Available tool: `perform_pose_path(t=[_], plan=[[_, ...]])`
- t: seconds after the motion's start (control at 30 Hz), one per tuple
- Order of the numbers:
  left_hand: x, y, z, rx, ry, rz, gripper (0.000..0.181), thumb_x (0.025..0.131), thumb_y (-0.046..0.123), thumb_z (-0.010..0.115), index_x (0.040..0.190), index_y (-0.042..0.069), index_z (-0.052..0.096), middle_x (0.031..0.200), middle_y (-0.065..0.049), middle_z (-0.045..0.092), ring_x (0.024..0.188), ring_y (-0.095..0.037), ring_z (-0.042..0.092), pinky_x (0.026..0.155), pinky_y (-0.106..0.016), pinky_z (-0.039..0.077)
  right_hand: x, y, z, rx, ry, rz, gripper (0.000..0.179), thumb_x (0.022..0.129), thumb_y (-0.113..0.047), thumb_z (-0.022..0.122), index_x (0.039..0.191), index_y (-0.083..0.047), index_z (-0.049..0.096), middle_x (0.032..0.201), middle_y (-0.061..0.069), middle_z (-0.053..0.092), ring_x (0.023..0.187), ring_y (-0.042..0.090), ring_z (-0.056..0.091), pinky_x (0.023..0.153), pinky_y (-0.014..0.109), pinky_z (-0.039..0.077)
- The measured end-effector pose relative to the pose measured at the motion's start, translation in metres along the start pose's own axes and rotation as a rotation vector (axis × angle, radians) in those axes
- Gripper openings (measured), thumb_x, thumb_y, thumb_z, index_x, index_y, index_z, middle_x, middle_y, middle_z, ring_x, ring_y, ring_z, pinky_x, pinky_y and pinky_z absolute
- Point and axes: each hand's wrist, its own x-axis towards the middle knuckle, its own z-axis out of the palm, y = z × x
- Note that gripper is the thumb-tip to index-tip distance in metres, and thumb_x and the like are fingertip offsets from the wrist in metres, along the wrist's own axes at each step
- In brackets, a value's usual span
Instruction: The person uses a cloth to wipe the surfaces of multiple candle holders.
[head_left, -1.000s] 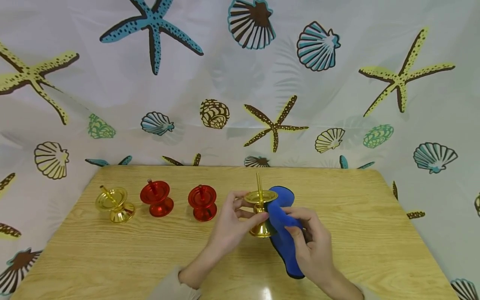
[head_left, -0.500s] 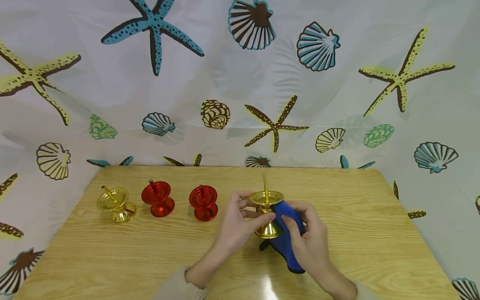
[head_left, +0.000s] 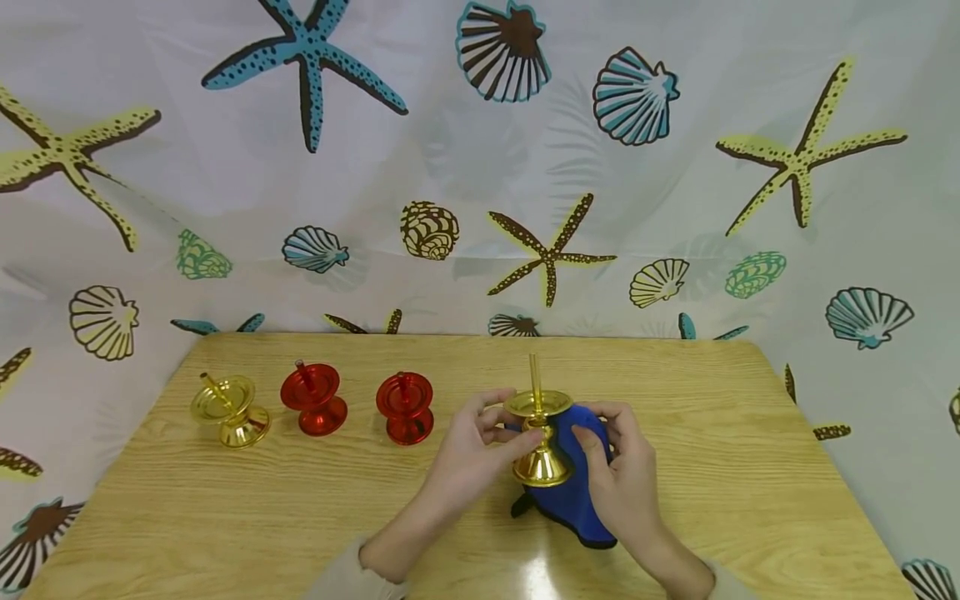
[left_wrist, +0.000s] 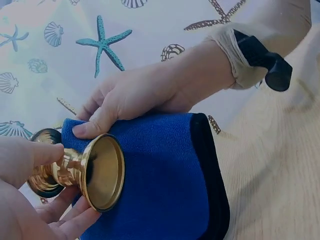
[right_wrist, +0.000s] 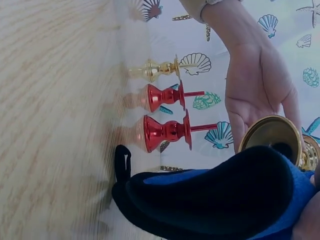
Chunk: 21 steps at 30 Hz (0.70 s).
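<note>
My left hand [head_left: 476, 450] grips a shiny gold candlestick [head_left: 543, 467] by its stem, thumb in front and fingers behind. The candlestick stands upright in the air, its thin spike pointing up from the round dish. In my right hand [head_left: 624, 479] is a blue cloth [head_left: 581, 504] with black edging, pinched between thumb and fingers. The cloth hangs right behind and beside the candlestick. In the left wrist view the right thumb presses the cloth [left_wrist: 160, 170] near the stem, close to the flared base [left_wrist: 107, 172]. The right wrist view shows a black loop [right_wrist: 122, 162] on the cloth.
On the wooden table [head_left: 735, 467], a gold candlestick [head_left: 243, 425] and two red candlesticks, one left [head_left: 322, 415] and one right [head_left: 409, 423], stand in a row at the left. A patterned curtain [head_left: 420, 150] with shells and starfish hangs behind the table.
The candlestick and my left hand have shifted slightly right and a little down. The cloth's upper part, earlier spread out behind the dish, is now drawn in around the candlestick's right side.
</note>
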Motion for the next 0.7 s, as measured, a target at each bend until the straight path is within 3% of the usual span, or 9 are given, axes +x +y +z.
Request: perform_pose_path(t=[0.2, 0.3, 0.43, 0.53, 0.7], plan=[[0.003, -0.002, 0.001, -0.063, -0.024, -0.014, 0.062, 0.091, 0.022, 0.085, 0.145, 0.011, 0.057, 0.117, -0.013, 0.074, 0.093, -0.017, 0.074, 0.078, -0.027, 0.057, 0.0, -0.003, -0.001, 0.041, -0.011, -0.049, 0.02, 0.096, 0.015, 0.063, 0.115, 0.009, 0.06, 0.104, 0.021, 0.074, 0.078, -0.003, 0.065, 0.051, 0.014, 0.045], [0.004, -0.003, 0.001, -0.076, -0.025, -0.007, 0.066, 0.089, 0.021, 0.086, 0.145, 0.009, 0.053, 0.116, -0.014, 0.075, 0.089, -0.017, 0.075, 0.074, -0.027, 0.056, -0.001, -0.006, -0.002, 0.04, -0.005, -0.07, 0.023, 0.094, 0.017, 0.064, 0.114, 0.007, 0.062, 0.105, 0.022, 0.075, 0.076, -0.003, 0.065, 0.048, 0.015, 0.043], [0.003, -0.003, 0.0, -0.085, -0.008, 0.022, 0.064, 0.089, 0.016, 0.085, 0.142, 0.006, 0.052, 0.115, -0.017, 0.074, 0.09, -0.022, 0.078, 0.075, -0.028, 0.059, -0.001, -0.012, -0.005, 0.057, 0.006, -0.091, 0.026, 0.093, 0.018, 0.063, 0.116, 0.006, 0.064, 0.11, 0.021, 0.075, 0.089, -0.004, 0.069, 0.053, 0.014, 0.049], [0.003, -0.002, -0.001, -0.087, 0.011, 0.037, 0.06, 0.089, 0.013, 0.085, 0.139, 0.006, 0.053, 0.114, -0.017, 0.074, 0.092, -0.026, 0.079, 0.078, -0.031, 0.062, -0.001, -0.017, -0.009, 0.117, 0.014, -0.106, 0.027, 0.092, 0.021, 0.061, 0.116, 0.008, 0.063, 0.116, 0.008, 0.076, 0.102, -0.003, 0.072, 0.068, 0.013, 0.058], [0.003, -0.001, -0.002, -0.078, 0.035, 0.05, 0.06, 0.088, 0.011, 0.085, 0.139, 0.005, 0.053, 0.113, -0.018, 0.075, 0.093, -0.029, 0.08, 0.08, -0.034, 0.064, -0.002, -0.028, -0.018, 0.231, -0.017, -0.174, 0.02, 0.093, 0.024, 0.058, 0.111, 0.014, 0.059, 0.124, -0.012, 0.072, 0.11, 0.0, 0.072, 0.086, 0.015, 0.06]])
